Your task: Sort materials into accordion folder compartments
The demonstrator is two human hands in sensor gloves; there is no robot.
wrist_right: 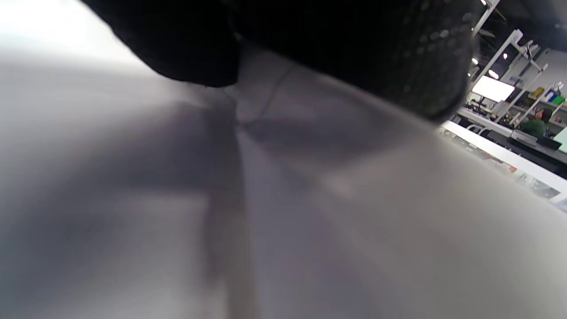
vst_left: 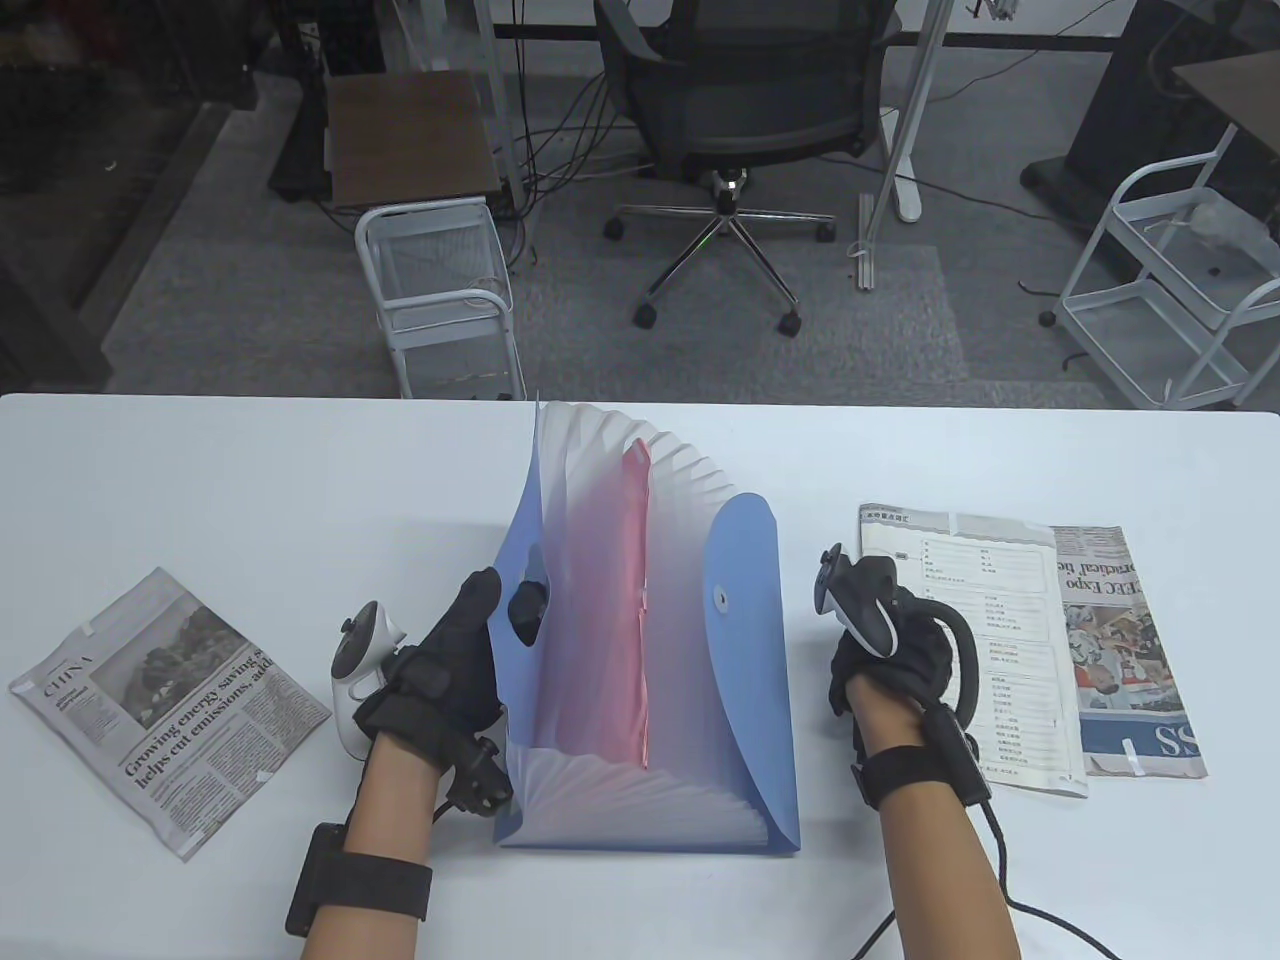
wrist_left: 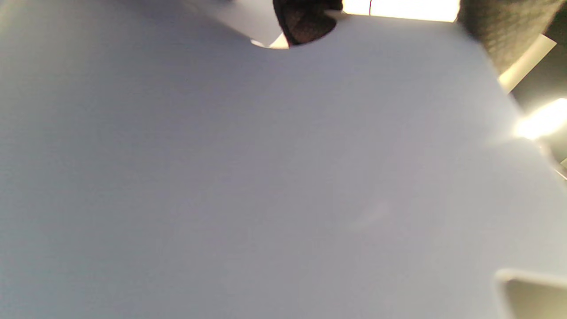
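Note:
A blue accordion folder (vst_left: pixel 745 640) stands fanned open at the table's middle, its flap laid to the right. A pink sheet (vst_left: pixel 638 600) sits in a middle compartment. My left hand (vst_left: pixel 505 600) grips the folder's left cover, thumb outside and fingers showing dark through the plastic. In the left wrist view the cover (wrist_left: pixel 266 177) fills the frame, with a fingertip (wrist_left: pixel 305 22) over its top edge. My right hand (vst_left: pixel 865 665) rests curled on the table right of the flap and holds nothing that I can see. A folded newspaper (vst_left: pixel 170 710) lies at the left. A printed sheet (vst_left: pixel 985 640) lies at the right, over another newspaper (vst_left: pixel 1135 650).
The white table (vst_left: pixel 250 480) ends at its far edge just behind the folder. Beyond it stand an office chair (vst_left: pixel 740 120) and wire carts (vst_left: pixel 440 290). A cable (vst_left: pixel 1040 900) trails from my right wrist. The right wrist view shows only my glove (wrist_right: pixel 310 35) and blurred table (wrist_right: pixel 310 221).

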